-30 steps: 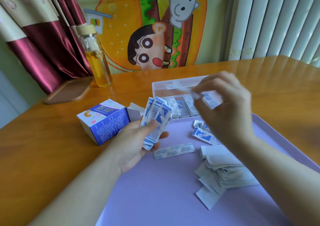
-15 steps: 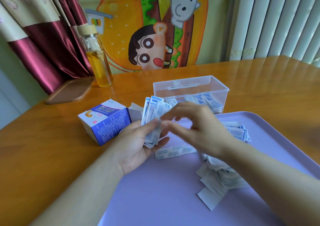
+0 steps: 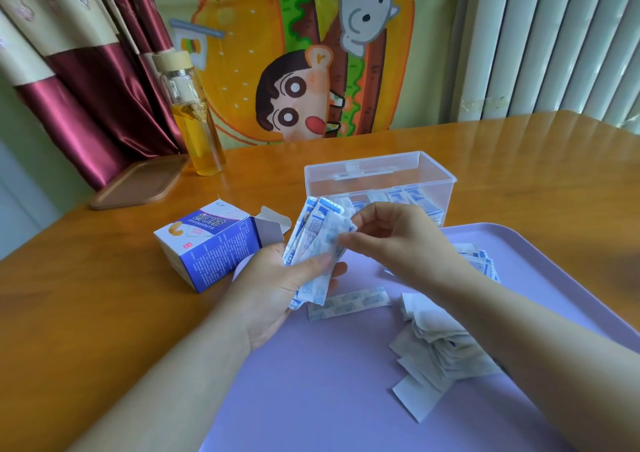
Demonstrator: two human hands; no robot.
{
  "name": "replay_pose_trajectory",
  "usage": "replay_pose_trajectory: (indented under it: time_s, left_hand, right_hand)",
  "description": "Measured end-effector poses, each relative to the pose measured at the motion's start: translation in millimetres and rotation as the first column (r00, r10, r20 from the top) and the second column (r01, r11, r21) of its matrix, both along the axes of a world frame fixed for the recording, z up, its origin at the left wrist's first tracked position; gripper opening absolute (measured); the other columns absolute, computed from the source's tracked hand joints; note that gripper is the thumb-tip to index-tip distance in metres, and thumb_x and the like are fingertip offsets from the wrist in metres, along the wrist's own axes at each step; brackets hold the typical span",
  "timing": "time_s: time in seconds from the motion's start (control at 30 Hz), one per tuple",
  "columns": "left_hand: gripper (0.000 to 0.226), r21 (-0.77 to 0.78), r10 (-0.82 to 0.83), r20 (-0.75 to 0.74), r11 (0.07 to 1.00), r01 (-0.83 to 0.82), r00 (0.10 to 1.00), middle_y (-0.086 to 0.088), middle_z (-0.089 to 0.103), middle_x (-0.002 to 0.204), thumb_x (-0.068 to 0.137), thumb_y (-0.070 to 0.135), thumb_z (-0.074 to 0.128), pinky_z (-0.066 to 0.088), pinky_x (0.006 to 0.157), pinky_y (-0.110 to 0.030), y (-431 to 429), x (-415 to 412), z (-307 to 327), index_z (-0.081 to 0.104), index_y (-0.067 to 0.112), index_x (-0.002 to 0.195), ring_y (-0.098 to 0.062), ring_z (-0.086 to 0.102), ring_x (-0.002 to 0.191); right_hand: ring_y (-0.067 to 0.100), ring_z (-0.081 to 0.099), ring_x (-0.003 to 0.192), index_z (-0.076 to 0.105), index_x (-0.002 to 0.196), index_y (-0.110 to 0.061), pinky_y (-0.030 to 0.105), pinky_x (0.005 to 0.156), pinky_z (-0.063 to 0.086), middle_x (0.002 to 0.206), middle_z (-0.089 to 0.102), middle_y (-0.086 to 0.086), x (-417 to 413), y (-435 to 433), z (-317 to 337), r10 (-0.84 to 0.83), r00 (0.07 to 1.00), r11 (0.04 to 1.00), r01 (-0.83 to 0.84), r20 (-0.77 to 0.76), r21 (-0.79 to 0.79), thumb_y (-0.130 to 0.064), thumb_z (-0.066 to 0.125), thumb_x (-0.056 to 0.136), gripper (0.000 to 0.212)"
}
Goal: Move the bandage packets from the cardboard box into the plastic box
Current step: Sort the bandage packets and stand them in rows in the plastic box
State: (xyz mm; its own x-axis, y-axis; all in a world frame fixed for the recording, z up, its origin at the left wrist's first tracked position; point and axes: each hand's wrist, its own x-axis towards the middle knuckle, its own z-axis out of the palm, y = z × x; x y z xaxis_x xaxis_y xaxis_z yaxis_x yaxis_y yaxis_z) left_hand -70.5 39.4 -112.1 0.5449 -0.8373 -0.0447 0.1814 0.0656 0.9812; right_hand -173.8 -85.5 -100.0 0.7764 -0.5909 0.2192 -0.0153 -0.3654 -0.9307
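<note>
Orange wooden table (image 3: 86, 295), lilac plastic tray (image 3: 311, 399) on it. Left hand (image 3: 277, 289) grips a fanned stack of white-and-blue bandage packets (image 3: 311, 240), thumb across it; right hand (image 3: 398, 243) pinches the front packet. Opened blue-and-white cardboard box (image 3: 207, 247) lies just left of the fingers. Clear plastic box (image 3: 381, 174) just behind them holds more packets. Loose bandage strip (image 3: 349, 303) lies on the tray just below.

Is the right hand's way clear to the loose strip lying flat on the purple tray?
Probably yes: the strip lies uncovered just below the right hand, with nothing between. But its fingers are busy pinching the fan of packets that the left hand holds.
</note>
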Motion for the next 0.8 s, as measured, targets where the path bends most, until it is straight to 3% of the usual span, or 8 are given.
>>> replay_pose_trajectory:
  time_s: [0.07, 0.2, 0.33, 0.43, 0.53, 0.6, 0.7, 0.8]
  left_hand:
    - [0.017, 0.025, 0.021, 0.043, 0.999, -0.022, 0.999, -0.006, 0.074, 0.086, 0.082, 0.002, 0.063, 0.058, 0.067, -0.024, 0.0, 0.2, -1.0, 0.066, 0.012, 0.095, -0.018, 0.072, 0.079]
    - [0.021, 0.07, 0.025, 0.046, 0.997, -0.029, 0.999, -0.009, 0.074, 0.088, 0.079, 0.007, 0.066, 0.058, 0.067, -0.024, 0.4, 0.5, -3.8, 0.066, 0.008, 0.099, -0.02, 0.072, 0.081]
    - [0.016, 0.046, 0.069, -0.002, 0.997, -0.069, 0.998, -0.005, 0.075, 0.086, 0.087, 0.013, 0.058, 0.054, 0.058, -0.018, 0.4, 1.1, -0.8, 0.067, 0.008, 0.099, -0.011, 0.071, 0.074]
    - [0.013, -0.011, 0.135, -0.023, 0.991, -0.136, 0.991, -0.001, 0.074, 0.078, 0.092, 0.008, 0.053, 0.055, 0.056, -0.018, 1.3, 1.4, 4.4, 0.065, 0.011, 0.094, -0.01, 0.07, 0.068]
    - [0.017, -0.063, 0.22, -0.082, 0.972, -0.226, 0.972, -0.002, 0.073, 0.086, 0.095, 0.007, 0.048, 0.057, 0.059, -0.022, 3.6, 7.7, 6.8, 0.062, 0.014, 0.101, -0.009, 0.07, 0.067]
    - [0.018, -0.055, 0.224, -0.135, 0.971, -0.233, 0.965, -0.005, 0.072, 0.098, 0.096, 0.01, 0.047, 0.056, 0.057, -0.022, 5.0, 11.0, 7.7, 0.061, 0.016, 0.106, -0.008, 0.069, 0.066]
    - [0.022, -0.045, 0.174, -0.181, 0.982, -0.185, 0.968, -0.005, 0.071, 0.107, 0.096, 0.014, 0.046, 0.053, 0.054, -0.02, 6.3, 12.0, 8.2, 0.06, 0.017, 0.113, -0.006, 0.066, 0.064]
    - [0.021, -0.045, 0.11, -0.135, 0.992, -0.117, 0.985, 0.0, 0.072, 0.103, 0.095, 0.016, 0.047, 0.051, 0.056, -0.018, 8.3, 9.1, 9.6, 0.062, 0.021, 0.11, -0.004, 0.06, 0.064]
  right_hand:
    - [0.004, 0.049, 0.053, 0.061, 0.074, -0.016, 0.014, 0.048, 0.038, 0.062, 0.058, -0.011, 0.6, 3.5, 1.3, 0.002, 1.0, 1.0, -0.002, -0.003, -0.027, -0.025, 0.076, 0.076, 0.017]
    - [0.003, 0.037, 0.046, 0.065, 0.07, -0.014, 0.02, 0.048, 0.036, 0.046, 0.047, -0.015, 1.1, 3.5, -0.4, 0.005, 0.997, 0.993, -0.014, -0.075, -0.117, -0.027, 0.071, 0.082, 0.018]
    - [0.008, 0.047, 0.056, 0.071, 0.081, -0.016, 0.02, 0.052, 0.039, 0.059, 0.057, -0.009, -2.6, -1.3, 0.3, 0.008, 0.995, 0.991, -0.02, -0.095, -0.129, -0.018, 0.063, 0.088, 0.011]
    - [0.005, 0.052, 0.052, 0.069, 0.087, -0.018, 0.017, 0.055, 0.045, 0.067, 0.065, -0.006, -3.7, -8.3, 1.5, -0.031, 0.998, 0.997, 0.027, -0.056, -0.068, -0.009, 0.061, 0.087, 0.012]
    - [0.009, 0.051, 0.051, 0.063, 0.075, -0.013, 0.028, 0.055, 0.043, 0.06, 0.06, -0.003, -6.5, -15.9, -0.9, -0.05, 0.99, 0.998, 0.044, -0.132, -0.051, -0.006, 0.061, 0.083, 0.011]
    - [0.008, 0.053, 0.047, 0.058, 0.069, -0.013, 0.02, 0.052, 0.041, 0.054, 0.058, -0.004, -7.8, -14.2, -3.0, 0.011, 0.975, 1.0, -0.014, -0.222, -0.012, -0.005, 0.064, 0.079, 0.015]
    - [0.002, 0.054, 0.05, 0.058, 0.07, -0.019, 0.009, 0.045, 0.037, 0.065, 0.065, -0.006, -7.0, -9.3, -7.5, -0.001, 0.915, 0.97, -0.097, -0.403, -0.222, -0.017, 0.071, 0.075, 0.014]
    - [-0.009, 0.051, 0.056, 0.058, 0.077, -0.029, 0.006, 0.05, 0.037, 0.073, 0.058, -0.016, -6.8, -11.9, -7.0, -0.12, 0.928, 0.907, -0.042, -0.352, -0.419, -0.032, 0.073, 0.076, 0.015]
